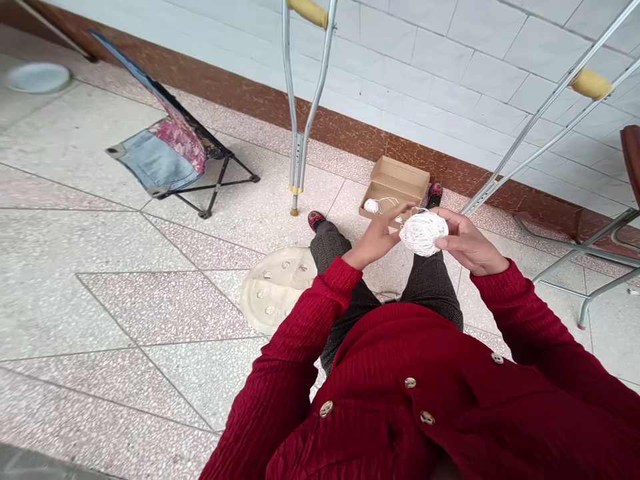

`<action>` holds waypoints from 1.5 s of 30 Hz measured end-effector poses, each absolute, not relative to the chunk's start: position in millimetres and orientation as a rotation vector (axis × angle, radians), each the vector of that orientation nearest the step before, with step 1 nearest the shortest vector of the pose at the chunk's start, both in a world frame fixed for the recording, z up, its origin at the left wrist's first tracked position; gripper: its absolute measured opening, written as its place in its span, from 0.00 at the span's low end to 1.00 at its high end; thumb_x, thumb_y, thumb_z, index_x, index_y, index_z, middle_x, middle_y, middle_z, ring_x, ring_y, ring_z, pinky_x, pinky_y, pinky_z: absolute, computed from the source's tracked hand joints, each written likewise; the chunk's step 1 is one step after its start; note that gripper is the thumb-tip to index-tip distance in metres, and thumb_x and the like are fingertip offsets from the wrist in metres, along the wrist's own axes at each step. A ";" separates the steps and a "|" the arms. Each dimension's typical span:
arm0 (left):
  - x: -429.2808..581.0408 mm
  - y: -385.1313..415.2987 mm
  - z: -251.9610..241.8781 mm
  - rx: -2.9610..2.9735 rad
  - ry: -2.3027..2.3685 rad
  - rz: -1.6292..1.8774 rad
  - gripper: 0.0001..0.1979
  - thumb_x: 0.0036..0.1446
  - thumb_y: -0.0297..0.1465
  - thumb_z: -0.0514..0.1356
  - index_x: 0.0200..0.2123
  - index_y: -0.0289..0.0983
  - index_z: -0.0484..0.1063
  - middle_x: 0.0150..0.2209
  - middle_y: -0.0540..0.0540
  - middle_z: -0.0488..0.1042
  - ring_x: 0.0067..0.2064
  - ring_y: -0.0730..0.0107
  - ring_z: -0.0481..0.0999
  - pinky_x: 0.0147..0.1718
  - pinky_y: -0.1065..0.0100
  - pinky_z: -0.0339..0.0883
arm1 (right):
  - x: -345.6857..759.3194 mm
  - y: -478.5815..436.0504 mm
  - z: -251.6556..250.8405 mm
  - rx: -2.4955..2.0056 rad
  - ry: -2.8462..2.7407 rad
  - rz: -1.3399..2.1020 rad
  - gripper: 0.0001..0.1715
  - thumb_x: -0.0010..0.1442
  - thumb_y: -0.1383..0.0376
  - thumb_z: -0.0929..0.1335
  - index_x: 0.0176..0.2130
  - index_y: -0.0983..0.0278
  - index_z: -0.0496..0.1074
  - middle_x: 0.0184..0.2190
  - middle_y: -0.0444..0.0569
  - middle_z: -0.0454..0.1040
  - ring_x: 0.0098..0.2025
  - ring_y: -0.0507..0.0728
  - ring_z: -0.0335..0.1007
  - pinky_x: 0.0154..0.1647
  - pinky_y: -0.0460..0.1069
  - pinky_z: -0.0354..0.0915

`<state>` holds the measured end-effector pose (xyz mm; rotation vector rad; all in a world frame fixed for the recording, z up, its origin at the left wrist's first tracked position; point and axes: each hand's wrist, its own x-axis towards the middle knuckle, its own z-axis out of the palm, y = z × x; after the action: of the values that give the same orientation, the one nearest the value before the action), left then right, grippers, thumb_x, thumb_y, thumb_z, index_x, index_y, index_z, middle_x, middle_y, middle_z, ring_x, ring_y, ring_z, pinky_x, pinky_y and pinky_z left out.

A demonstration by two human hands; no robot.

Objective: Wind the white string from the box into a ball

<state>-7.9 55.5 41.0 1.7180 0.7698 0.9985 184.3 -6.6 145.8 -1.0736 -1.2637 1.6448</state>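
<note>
A ball of white yarn [423, 233] is in front of me, above my knees. My right hand [467, 243] grips it from the right, thumb on the near side and fingers behind. On its left is my left hand [376, 239], fingers stretched out and thumb apart, close to the ball's edge. A thin strand loops by the left fingertips; whether they pinch it I cannot tell. Beyond the hands, an open cardboard box [400, 177] lies on the floor. Inside is a smaller ball of white yarn [371, 206] with a loose strand trailing toward my hands.
One metal crutch [299, 143] leans at the wall ahead, another crutch [530, 127] to the right. A folding fabric chair [163, 163] stands at left. Beside my leg is a round pale stool top [267, 300]. A metal-legged chair [595, 250] is at far right.
</note>
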 end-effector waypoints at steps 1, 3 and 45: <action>-0.8 54.4 41.7 1.696 0.726 0.952 0.20 0.61 0.40 0.61 0.52 0.35 0.75 0.52 0.41 0.78 0.54 0.59 0.76 0.54 0.61 0.67 | 183.9 -6.5 147.2 -1.084 -1.265 1.641 0.28 0.46 0.59 0.80 0.46 0.60 0.76 0.39 0.47 0.78 0.38 0.56 0.74 0.36 0.50 0.74; 7.4 50.4 36.8 1.665 0.698 0.862 0.18 0.64 0.42 0.57 0.39 0.33 0.79 0.41 0.43 0.81 0.44 0.62 0.78 0.46 0.64 0.69 | 185.7 -5.0 149.9 -1.116 -1.239 1.597 0.27 0.46 0.59 0.80 0.45 0.60 0.75 0.38 0.46 0.78 0.36 0.55 0.74 0.33 0.49 0.74; -27.2 12.2 8.0 1.053 0.711 0.547 0.20 0.50 0.43 0.71 0.39 0.33 0.79 0.38 0.40 0.81 0.39 0.64 0.79 0.40 0.65 0.71 | 190.2 39.8 97.1 -1.042 -0.951 1.481 0.31 0.53 0.46 0.73 0.52 0.53 0.68 0.48 0.46 0.77 0.48 0.58 0.73 0.36 0.48 0.76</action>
<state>-27.2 12.2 8.0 1.0532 0.7106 0.5471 190.2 39.8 97.1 -1.0420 -0.9515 1.4810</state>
